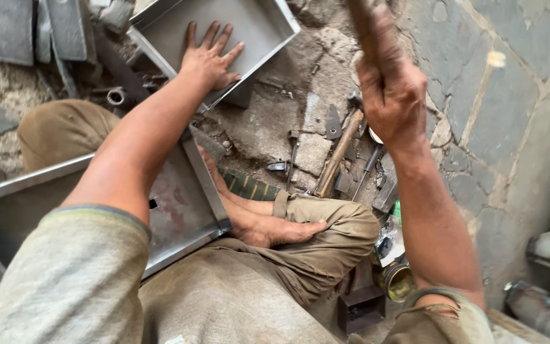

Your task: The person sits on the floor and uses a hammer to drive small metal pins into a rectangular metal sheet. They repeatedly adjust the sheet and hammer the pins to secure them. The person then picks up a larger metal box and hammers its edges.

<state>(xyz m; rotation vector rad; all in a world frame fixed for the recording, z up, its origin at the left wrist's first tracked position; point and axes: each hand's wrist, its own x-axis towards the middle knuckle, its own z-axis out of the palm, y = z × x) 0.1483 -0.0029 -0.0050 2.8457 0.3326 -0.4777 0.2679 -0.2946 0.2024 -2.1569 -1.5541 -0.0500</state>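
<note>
My left hand [209, 58] lies flat, fingers spread, on the near corner of a grey sheet-metal tray [259, 22] that rests on the ground at the top middle. My right hand [389, 89] is raised at the upper right, closed around a wooden handle [365, 28] that runs up out of the frame; its head is hidden. A second metal tray [186, 210] lies across my lap, under my left forearm. My bare feet [256, 223] are crossed beside it.
A wooden-handled hammer [338, 153], a screwdriver [367, 167] and small metal scraps lie on the dirt between the trays and a stone wall [510, 114]. A brass-coloured tin [397, 280] and a dark box [361, 308] sit by my right knee. Grey metal sheets [27, 28] are stacked at the top left.
</note>
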